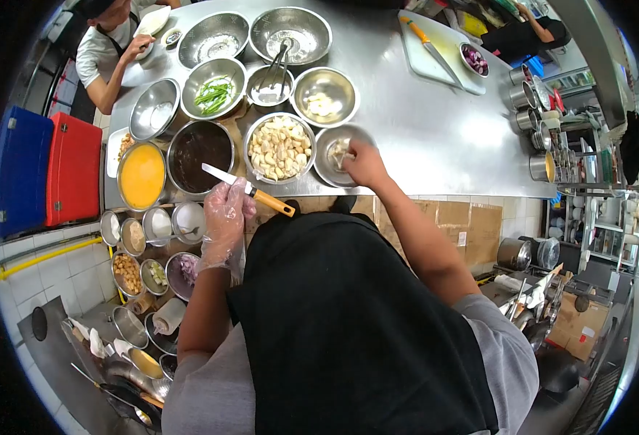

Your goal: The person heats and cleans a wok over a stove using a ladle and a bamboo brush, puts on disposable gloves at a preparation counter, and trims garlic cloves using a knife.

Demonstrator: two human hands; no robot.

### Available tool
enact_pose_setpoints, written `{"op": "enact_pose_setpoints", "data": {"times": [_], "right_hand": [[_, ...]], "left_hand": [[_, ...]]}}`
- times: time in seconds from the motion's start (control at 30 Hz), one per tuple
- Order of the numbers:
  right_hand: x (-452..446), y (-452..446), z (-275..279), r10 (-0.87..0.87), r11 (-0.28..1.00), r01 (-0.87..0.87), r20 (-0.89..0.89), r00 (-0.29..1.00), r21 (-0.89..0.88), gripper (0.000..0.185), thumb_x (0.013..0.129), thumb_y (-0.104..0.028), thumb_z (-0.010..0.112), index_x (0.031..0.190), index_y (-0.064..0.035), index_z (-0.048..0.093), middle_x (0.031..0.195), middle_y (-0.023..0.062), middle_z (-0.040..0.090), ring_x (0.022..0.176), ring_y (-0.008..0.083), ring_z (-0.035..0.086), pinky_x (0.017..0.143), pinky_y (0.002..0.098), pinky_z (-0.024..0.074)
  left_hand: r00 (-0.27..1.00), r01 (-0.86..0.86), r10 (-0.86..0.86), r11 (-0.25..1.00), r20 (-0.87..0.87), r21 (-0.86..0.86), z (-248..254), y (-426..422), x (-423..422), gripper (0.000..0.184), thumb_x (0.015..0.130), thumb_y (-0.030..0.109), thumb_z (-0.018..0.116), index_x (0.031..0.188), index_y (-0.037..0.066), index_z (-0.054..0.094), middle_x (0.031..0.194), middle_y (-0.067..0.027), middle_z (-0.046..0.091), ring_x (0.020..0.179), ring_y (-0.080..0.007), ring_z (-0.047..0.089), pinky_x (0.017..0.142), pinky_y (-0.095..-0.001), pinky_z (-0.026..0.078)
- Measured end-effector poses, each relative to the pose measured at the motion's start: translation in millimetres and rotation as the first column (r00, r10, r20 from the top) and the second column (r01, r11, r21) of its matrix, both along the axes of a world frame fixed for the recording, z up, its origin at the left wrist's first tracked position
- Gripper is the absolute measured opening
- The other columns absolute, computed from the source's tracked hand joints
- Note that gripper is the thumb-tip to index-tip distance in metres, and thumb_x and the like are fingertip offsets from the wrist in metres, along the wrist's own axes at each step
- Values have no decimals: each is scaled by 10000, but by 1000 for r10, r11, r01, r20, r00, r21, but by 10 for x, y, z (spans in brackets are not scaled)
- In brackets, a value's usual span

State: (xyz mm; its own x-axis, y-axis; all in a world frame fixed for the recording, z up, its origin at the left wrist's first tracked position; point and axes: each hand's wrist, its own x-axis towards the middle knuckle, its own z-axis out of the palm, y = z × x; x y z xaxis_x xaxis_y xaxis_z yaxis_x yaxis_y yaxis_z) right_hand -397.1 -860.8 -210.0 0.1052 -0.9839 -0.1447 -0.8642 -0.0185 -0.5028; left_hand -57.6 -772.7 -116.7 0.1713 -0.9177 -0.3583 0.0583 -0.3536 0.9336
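Observation:
My left hand [223,226], in a clear plastic glove, is closed around a small knife [274,203] with a yellow-brown handle. Its pale blade points up and left over the rim of a bowl of dark liquid [202,154]. Bare, my right hand [365,165] reaches into a steel bowl [324,174] holding pale scraps that look like garlic peel. Its fingers are pinched together, and what they hold is hidden. Between my hands stands a bowl heaped with garlic cloves [279,148]. Behind the right one, a bowl [341,83] contains a few peeled cloves [322,104].
At left are a bowl of yellow liquid [142,175] and a bowl with green vegetables [214,96]. Tongs [282,61] rest in a small bowl. A cutting board [414,51] with an orange-handled knife [433,51] lies far right. Another person [105,65] works at upper left.

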Motion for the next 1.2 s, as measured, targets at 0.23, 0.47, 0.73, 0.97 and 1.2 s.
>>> {"op": "enact_pose_setpoints", "data": {"times": [0.23, 0.47, 0.73, 0.97, 1.2], "right_hand": [[-84, -23, 90, -123, 983, 84, 242, 962, 164, 208, 895, -189, 684, 1017, -27, 734, 853, 199, 728, 809, 352, 712, 768, 442, 555], [98, -139, 172, -81, 987, 102, -157, 984, 127, 256, 945, -283, 642, 935, -51, 750, 1002, 239, 738, 983, 432, 704, 859, 525, 546], [155, -138, 333, -63, 988, 85, -170, 983, 125, 171, 921, -211, 695, 996, -60, 723, 1078, 215, 742, 1030, 410, 699, 897, 502, 541], [1036, -347, 721, 150, 972, -196, 297, 943, 132, 321, 895, -169, 752, 1181, -35, 696, 1102, 224, 733, 1061, 401, 696, 920, 462, 543], [1265, -385, 688, 278, 950, -218, 281, 919, -225, 457, 864, -113, 779, 1297, -38, 652, 1150, 241, 714, 1109, 419, 683, 971, 460, 538]], "left_hand": [[999, -33, 33, 999, 11, 0, -45, 29, 42, 248, 1062, 233, 630, 897, 48, 627, 673, -35, 633, 562, -106, 585, 530, -266, 471], [998, -14, 13, 1000, -57, -9, -141, 90, 106, 240, 1071, 218, 621, 928, 26, 639, 684, -24, 645, 570, -82, 596, 539, -249, 495], [999, -31, 30, 1000, -31, -8, -144, 162, 226, 224, 1072, 229, 622, 949, 42, 631, 693, -41, 650, 571, -107, 591, 538, -264, 486], [998, 17, -16, 1000, -55, 17, -365, 191, 176, 240, 1079, 230, 601, 962, 23, 631, 701, -45, 653, 576, -104, 594, 543, -263, 493], [999, 28, -25, 992, -28, 119, -444, 176, 94, 278, 1076, 257, 603, 958, 9, 645, 702, -42, 649, 584, -100, 595, 556, -263, 501]]}}
